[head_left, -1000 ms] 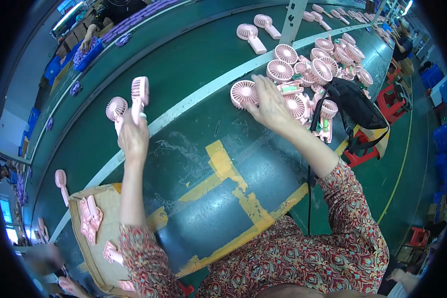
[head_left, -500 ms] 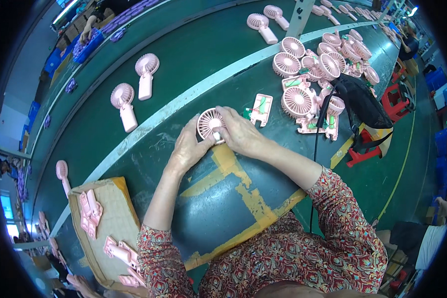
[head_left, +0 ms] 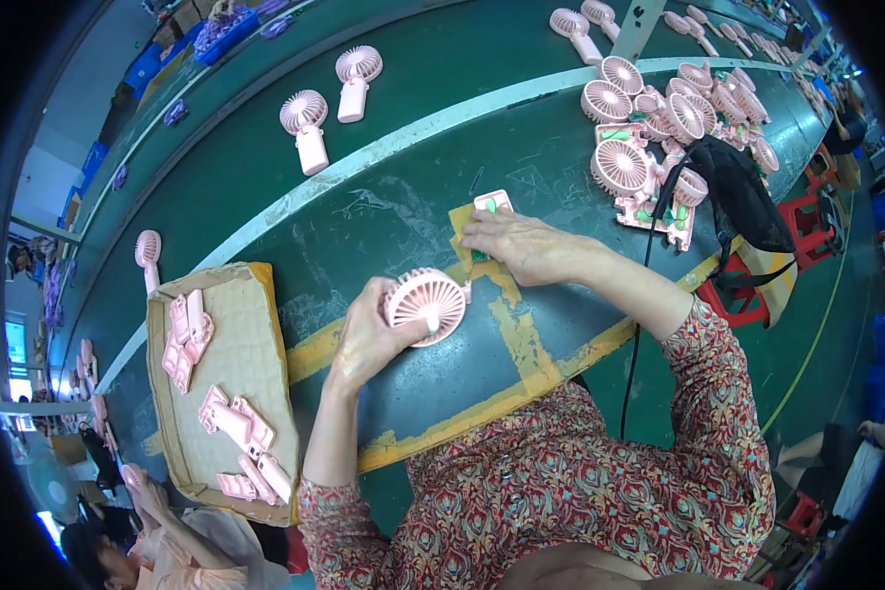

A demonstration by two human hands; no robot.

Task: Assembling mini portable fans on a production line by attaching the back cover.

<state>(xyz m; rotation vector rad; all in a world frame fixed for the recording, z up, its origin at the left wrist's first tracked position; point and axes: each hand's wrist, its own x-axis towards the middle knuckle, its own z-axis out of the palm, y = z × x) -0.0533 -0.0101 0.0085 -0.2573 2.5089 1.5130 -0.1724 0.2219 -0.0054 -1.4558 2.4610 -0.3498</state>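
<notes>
My left hand (head_left: 372,334) is closed round the rim of a round pink fan head (head_left: 427,307), its thumb on the white hub at the middle. A small pink stub sticks out of the fan head's right side. Farther off and to the right, my right hand (head_left: 526,248) is on a pink handle shell (head_left: 494,201) with green parts inside. Its fingers curl over the near part of the shell and hide most of it. The fan head and the shell are apart from each other.
Several fan heads and opened handle shells (head_left: 621,165) are heaped at the right, beside a black bag (head_left: 742,206) with straps. A cardboard tray (head_left: 283,379) with pink shell pieces stands at the left. Assembled pink fans (head_left: 312,147) lie beyond the white rail (head_left: 383,147).
My right hand has left the fan head and taken hold of the handle shell, which has moved left. My left hand keeps the fan head, now nearer me. The view has shifted.
</notes>
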